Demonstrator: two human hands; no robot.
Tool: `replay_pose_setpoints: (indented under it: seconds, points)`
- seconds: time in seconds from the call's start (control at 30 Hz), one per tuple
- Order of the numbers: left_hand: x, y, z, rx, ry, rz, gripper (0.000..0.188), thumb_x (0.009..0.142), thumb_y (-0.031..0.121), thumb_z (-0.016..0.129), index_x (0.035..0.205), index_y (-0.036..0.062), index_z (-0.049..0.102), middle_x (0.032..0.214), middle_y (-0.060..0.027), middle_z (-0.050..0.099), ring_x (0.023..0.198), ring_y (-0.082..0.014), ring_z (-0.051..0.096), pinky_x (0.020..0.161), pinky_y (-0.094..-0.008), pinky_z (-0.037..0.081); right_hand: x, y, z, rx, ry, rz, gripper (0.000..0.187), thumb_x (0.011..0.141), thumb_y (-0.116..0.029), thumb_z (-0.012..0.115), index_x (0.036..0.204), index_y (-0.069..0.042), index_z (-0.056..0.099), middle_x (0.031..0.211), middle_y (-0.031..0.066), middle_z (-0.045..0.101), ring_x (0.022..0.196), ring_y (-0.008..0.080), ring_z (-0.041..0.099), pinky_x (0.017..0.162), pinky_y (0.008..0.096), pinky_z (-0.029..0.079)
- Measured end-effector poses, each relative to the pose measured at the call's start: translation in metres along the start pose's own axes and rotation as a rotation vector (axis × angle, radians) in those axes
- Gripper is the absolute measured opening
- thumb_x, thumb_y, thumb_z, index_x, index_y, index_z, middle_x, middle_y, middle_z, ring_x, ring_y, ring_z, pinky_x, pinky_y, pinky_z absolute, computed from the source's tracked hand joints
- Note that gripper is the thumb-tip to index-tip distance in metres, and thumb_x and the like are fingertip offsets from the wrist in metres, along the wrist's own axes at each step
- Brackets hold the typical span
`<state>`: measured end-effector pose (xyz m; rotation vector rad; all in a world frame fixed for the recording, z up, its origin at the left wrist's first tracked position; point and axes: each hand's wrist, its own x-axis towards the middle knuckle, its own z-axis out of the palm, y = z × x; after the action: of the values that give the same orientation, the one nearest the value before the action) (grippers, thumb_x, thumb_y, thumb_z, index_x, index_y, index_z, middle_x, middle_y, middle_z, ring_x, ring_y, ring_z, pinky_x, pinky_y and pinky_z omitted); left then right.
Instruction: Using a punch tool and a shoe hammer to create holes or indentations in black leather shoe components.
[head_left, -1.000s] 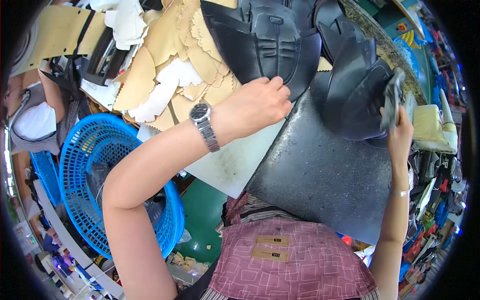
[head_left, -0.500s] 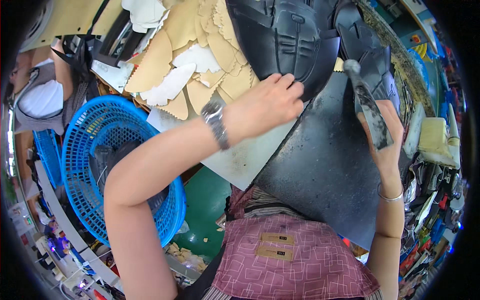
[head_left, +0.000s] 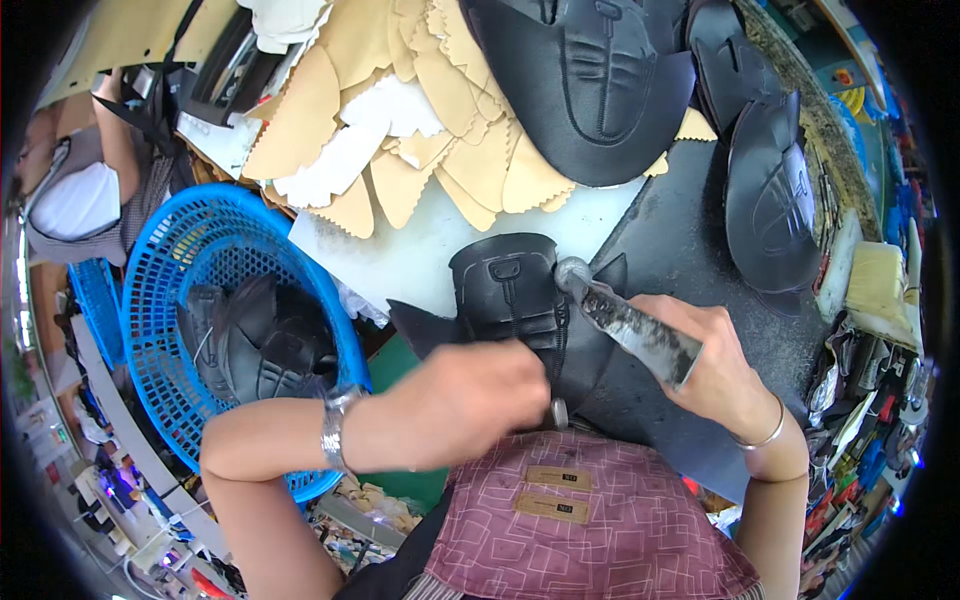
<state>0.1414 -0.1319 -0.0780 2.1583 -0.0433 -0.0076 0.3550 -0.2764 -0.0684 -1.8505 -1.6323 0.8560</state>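
A black leather shoe upper (head_left: 508,285) with a moulded strap pattern lies near me, at the front edge of the work surface. My left hand (head_left: 470,400), smeared by motion, is closed over its near part; its fingertips are partly hidden. In my right hand (head_left: 715,360) is a shoemaker's hammer (head_left: 640,335) with a round face and a broad flat peen. The round face is over the right edge of the upper, though I cannot tell whether it touches. A small metal piece (head_left: 560,413) shows beside my left hand.
More black uppers (head_left: 610,90) are piled at the back, with others (head_left: 770,200) at the right. Beige zigzag-edged pieces (head_left: 300,130) cover the back left. A blue basket (head_left: 160,370) with black uppers stands at left. Tools crowd the right edge. Another person (head_left: 80,190) sits far left.
My left hand has come back from the pile toward me, and an upper now lies in front of me. My right hand has swung the hammer inward and nearer, over that upper.
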Motion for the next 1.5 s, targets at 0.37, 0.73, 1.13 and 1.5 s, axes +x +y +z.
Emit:
replay_pose_setpoints:
  seconds: [0.37,0.73,1.13,1.5]
  points:
    - [0.003,-0.053,0.012,-0.465,0.694,-0.549,0.01,0.088,0.004,0.055,0.095,-0.0034,0.055,0.086,-0.0112,0.066,0.075,-0.0136,0.064,0.068,-0.0238,0.052,0.001,-0.008,0.007,-0.046,0.058,0.07,0.025,0.068,0.0,0.06,0.093,-0.003,0.057,0.078,0.0139,0.061,0.066,0.0351,0.059,0.056,0.0378,0.048]
    - [0.0,-0.061,0.024,0.088,0.698,-0.362,0.01,0.082,0.006,0.062,0.089,0.0011,0.056,0.068,-0.009,0.062,0.06,-0.0168,0.062,0.053,-0.0263,0.048,0.028,-0.042,-0.022,-0.207,0.086,-0.223,0.028,0.062,-0.003,0.065,0.09,-0.002,0.061,0.07,0.0111,0.058,0.056,0.028,0.057,0.053,0.0308,0.047]
    - [0.019,-0.054,0.02,-0.414,0.736,-0.504,0.013,0.089,0.008,0.056,0.09,-0.0044,0.055,0.078,-0.0103,0.066,0.07,-0.0133,0.064,0.064,-0.0243,0.053,0.0,-0.003,0.019,-0.029,0.022,0.059,0.012,0.079,-0.006,0.064,0.087,0.001,0.058,0.072,0.0126,0.057,0.055,0.0274,0.057,0.053,0.031,0.044]
    - [0.02,-0.056,0.026,0.504,0.668,-0.018,0.016,0.076,0.006,0.064,0.089,0.003,0.054,0.059,-0.0075,0.055,0.053,-0.0219,0.058,0.047,-0.0313,0.046,0.01,-0.017,-0.006,-0.112,0.11,-0.243,0.024,0.066,-0.012,0.068,0.086,-0.006,0.056,0.065,0.0077,0.056,0.055,0.0233,0.059,0.049,0.0315,0.046]
